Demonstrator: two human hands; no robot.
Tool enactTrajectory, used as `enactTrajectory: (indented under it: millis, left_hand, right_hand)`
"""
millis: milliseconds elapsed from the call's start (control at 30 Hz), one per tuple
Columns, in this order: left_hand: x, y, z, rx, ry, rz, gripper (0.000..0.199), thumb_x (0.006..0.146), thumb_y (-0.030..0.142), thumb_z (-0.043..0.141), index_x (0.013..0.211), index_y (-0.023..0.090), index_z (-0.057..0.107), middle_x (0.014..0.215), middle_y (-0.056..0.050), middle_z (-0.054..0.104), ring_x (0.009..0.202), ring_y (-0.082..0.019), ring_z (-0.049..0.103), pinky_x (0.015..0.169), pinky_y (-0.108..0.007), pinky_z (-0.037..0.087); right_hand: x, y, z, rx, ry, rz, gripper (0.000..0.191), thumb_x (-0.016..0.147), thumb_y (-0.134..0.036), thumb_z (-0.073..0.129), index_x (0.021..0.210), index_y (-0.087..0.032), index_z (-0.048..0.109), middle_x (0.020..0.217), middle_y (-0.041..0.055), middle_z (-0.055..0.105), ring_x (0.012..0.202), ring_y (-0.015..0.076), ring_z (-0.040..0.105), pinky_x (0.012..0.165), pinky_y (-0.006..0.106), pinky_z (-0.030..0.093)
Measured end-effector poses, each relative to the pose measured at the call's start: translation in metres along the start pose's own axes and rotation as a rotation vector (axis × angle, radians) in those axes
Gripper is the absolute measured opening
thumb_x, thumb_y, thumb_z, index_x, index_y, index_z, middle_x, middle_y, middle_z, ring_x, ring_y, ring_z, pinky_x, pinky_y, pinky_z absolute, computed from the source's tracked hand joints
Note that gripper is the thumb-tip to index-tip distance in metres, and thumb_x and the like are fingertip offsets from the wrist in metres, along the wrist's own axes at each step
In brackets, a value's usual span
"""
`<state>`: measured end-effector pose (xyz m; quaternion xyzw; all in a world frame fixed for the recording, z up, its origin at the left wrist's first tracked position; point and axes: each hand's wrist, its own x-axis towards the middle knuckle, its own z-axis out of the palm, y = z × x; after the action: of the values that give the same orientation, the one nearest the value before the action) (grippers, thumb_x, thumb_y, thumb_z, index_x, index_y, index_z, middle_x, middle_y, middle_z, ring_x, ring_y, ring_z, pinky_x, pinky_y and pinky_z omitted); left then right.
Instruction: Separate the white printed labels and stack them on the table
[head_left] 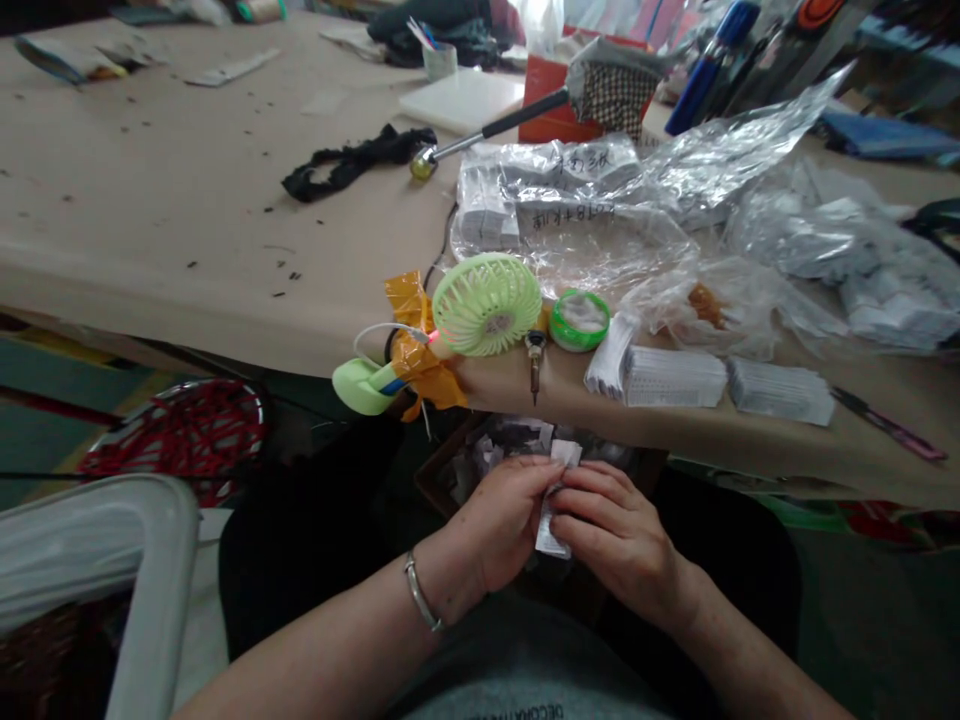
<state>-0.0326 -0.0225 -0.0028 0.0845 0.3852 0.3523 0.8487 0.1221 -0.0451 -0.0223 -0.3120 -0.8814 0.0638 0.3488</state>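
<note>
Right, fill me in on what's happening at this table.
A person sits at the edge of a paper-covered table and holds a small white paper tag between both hands in their lap, the left hand and the right hand pinching it together. Just beyond the hands sits a box of similar paper slips. On the table edge above are a green handheld fan taped in place, a green tape roll, stacks of white tags and clear plastic bags.

Single head view, looking forward-down, close over lap and table edge (525, 400)
</note>
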Motion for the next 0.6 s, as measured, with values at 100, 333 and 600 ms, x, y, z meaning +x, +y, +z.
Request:
enactTrajectory:
  millis: [100, 333, 600]
  left_hand:
    - [-0.002, 0.001, 0.002, 0.006, -0.037, -0.008, 0.014, 0.068, 0.021, 0.072, 0.071, 0.01, 0.065, 0.067, -0.002, 0.06, 0.057, -0.009, 0.054, 0.051, -0.02, 0.038]
    - [-0.004, 0.0, -0.002, 0.054, -0.03, -0.046, 0.012, 0.074, 0.022, 0.069, 0.075, 0.011, 0.063, 0.064, -0.001, 0.061, 0.051, -0.007, 0.054, 0.05, -0.018, 0.04]
    - [-0.018, 0.004, -0.002, 0.25, -0.273, -0.231, 0.023, 0.089, 0.034, 0.05, 0.089, 0.014, 0.061, 0.062, -0.004, 0.063, 0.055, -0.015, 0.065, 0.054, -0.024, 0.051]
  right_hand:
    - [0.001, 0.0, -0.001, 0.005, -0.023, 0.006, 0.014, 0.086, -0.012, 0.057, 0.09, -0.021, 0.068, 0.095, 0.0023, 0.074, 0.105, 0.0177, 0.063, 0.098, 0.039, 0.048]
    - [-0.005, -0.005, -0.005, 0.148, 0.022, 0.073, 0.03, 0.083, -0.017, 0.065, 0.113, -0.019, 0.061, 0.101, 0.0071, 0.071, 0.107, 0.0232, 0.061, 0.094, 0.043, 0.05]
    - [-0.009, 0.022, -0.005, 0.989, 0.055, 0.754, 0.045, 0.081, -0.046, 0.064, 0.118, -0.023, 0.055, 0.101, 0.0074, 0.067, 0.082, 0.0181, 0.067, 0.066, 0.029, 0.056]
